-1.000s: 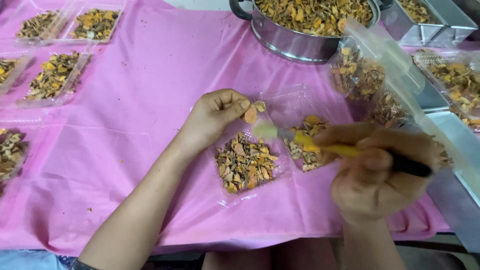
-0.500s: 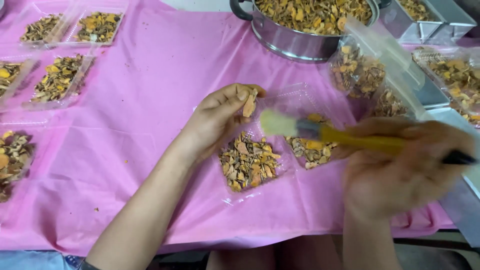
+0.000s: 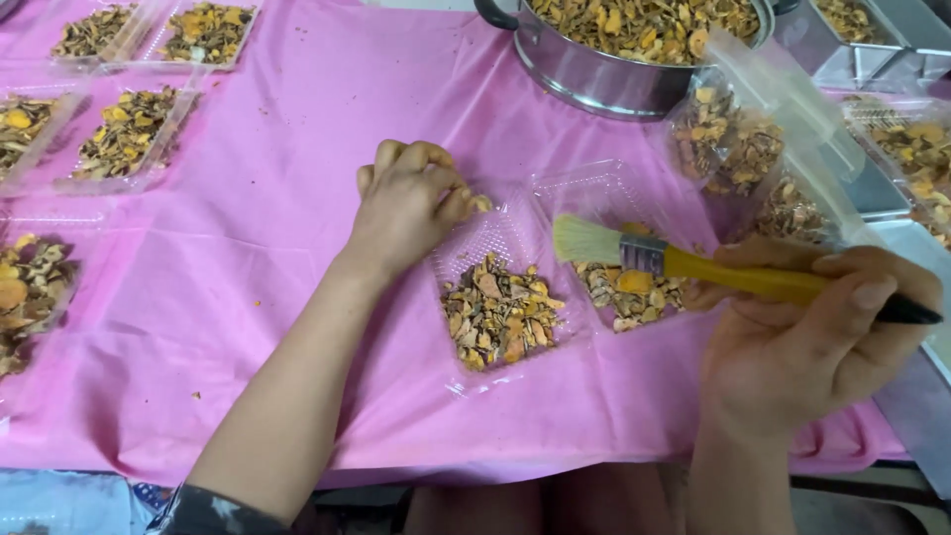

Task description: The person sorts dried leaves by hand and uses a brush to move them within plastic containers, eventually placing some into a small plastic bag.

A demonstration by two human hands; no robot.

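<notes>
My right hand (image 3: 802, 337) is wrapped round the brush (image 3: 693, 266) handle | brush long axis runs out to my left, bristles over the tray (image 3: 515, 297) | left hand (image 3: 406, 203) curled on a small chip (image 3: 479, 204), just beyond the bristles, nearer the tray | pot (image 3: 604, 74) beyond.
</notes>
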